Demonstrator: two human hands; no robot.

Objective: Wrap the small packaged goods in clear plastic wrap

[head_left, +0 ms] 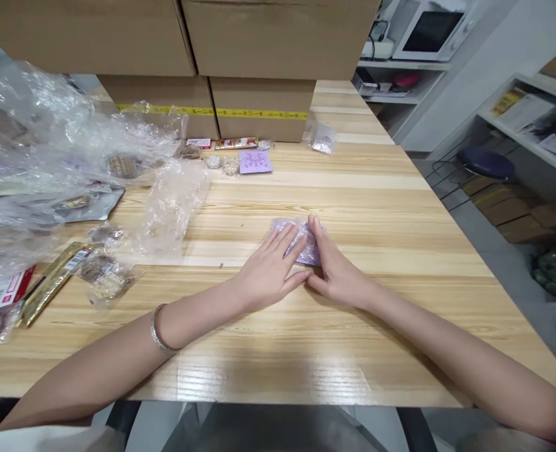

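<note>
My left hand (pixel 271 270) lies flat, fingers spread, pressing down on a small purple packet (pixel 301 242) wrapped in clear film. My right hand (pixel 332 267) stands on edge against the packet's right side, thumb tucked at its near corner, so both hands meet over it; neither is closed around it. The packet rests on the table (pixel 376 207), near the middle, a little toward the far side from me. A bracelet (pixel 158 329) sits on my left wrist.

Farther out, straight ahead, I see a purple card (pixel 255 161) lying flat near the boxes (pixel 259 107), with a few small clear sachets (pixel 221 164) just beside it on the left and one more bag (pixel 322 138) off to the right. The boxes are stacked in two tiers at the table's far edge; the lower ones carry yellow tape.

To my left a big heap of crumpled plastic wrap (pixel 61 157) covers that side of the table. Near its front edge lie a gold stick pack (pixel 52 282), a red-and-white pack (pixel 7 289) and some small bagged items (pixel 106 276).

Beyond the table on the right stand white shelves (pixel 523 119) and a stool (pixel 487 164).
</note>
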